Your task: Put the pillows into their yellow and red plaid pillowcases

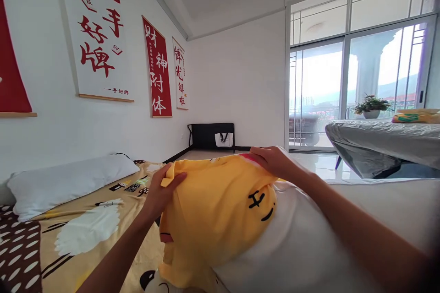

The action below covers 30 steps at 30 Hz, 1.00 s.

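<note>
A yellow printed cloth point(213, 210) is stretched up between my two hands, with black line marks and a red patch near its top edge. My left hand point(164, 192) pinches its upper left corner, the thumb lying over the front. At the upper right, my right hand point(270, 159) is closed on the edge by the red patch. White fabric point(288, 242) lies against the cloth's lower right side, below my right forearm. Whether the cloth is a cover or a single sheet, I cannot tell.
A patterned bedspread point(134, 242) spreads under the cloth, with a white pillow point(75, 181) at the left. Behind stands a black folding frame point(206, 136) with a white bag point(224, 139). At the right, a silver-covered table point(381, 139) bears a potted plant point(371, 106).
</note>
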{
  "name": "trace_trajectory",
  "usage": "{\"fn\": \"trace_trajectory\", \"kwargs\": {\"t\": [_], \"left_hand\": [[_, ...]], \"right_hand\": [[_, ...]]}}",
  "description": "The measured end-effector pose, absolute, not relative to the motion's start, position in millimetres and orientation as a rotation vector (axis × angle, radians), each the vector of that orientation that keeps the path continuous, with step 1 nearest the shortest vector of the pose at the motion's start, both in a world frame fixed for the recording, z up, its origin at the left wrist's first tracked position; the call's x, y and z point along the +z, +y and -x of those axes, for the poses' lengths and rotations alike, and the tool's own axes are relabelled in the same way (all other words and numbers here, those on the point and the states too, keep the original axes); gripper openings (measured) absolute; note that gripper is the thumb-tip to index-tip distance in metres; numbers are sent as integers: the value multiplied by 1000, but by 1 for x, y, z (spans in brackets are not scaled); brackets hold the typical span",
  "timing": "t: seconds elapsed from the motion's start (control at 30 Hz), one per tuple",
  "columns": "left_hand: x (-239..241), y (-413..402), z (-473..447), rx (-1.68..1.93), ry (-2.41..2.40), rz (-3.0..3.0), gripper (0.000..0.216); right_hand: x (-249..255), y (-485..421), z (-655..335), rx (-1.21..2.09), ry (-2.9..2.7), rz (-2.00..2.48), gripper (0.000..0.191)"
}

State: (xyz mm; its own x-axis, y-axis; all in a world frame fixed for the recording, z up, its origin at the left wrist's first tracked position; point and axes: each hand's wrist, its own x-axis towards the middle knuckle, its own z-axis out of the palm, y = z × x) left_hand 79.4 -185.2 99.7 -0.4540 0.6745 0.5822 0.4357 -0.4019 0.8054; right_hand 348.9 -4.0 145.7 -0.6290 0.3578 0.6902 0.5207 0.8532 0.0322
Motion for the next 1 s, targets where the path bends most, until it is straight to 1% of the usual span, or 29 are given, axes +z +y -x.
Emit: {"fn": "trace_trajectory", "kwargs": {"t": [0.1, 0.27, 0.37, 0.43, 0.53, 0.6, 0.73, 0.8, 0.93, 1.0], "left_hand": [[112, -188, -83, 1973, 1487, -1457, 34], [113, -200, -71, 1709, 1347, -1335, 39], [114, -212, -63, 1618, 1309, -1439, 32], [119, -215, -61, 1679, 1357, -1530, 29], [128, -209, -61, 1975, 1534, -1564, 39], [129, -198, -62, 2057, 1581, -1560, 44], [123, -185, -62, 1957, 1445, -1464, 46], [120, -187, -59, 1907, 1466, -1422, 44], [110, -203, -42, 1539, 1488, -1544, 34], [99, -210, -33, 1420, 1389, -1557, 38]], "right_hand": [[151, -4, -361, -316, -2215, 645, 39], [148, -5, -366, -291, -2330, 641, 43], [156, -17, -361, -329, -2395, 643, 41], [163, -29, -354, -371, -2290, 659, 38], [166, -43, -342, -404, -2288, 698, 32], [164, -43, -340, -406, -2402, 708, 32], [157, -25, -348, -351, -2333, 690, 35], [151, -16, -352, -336, -2373, 683, 36], [140, -4, -352, -257, -2461, 685, 37], [139, -4, -349, -290, -2479, 641, 38]]}}
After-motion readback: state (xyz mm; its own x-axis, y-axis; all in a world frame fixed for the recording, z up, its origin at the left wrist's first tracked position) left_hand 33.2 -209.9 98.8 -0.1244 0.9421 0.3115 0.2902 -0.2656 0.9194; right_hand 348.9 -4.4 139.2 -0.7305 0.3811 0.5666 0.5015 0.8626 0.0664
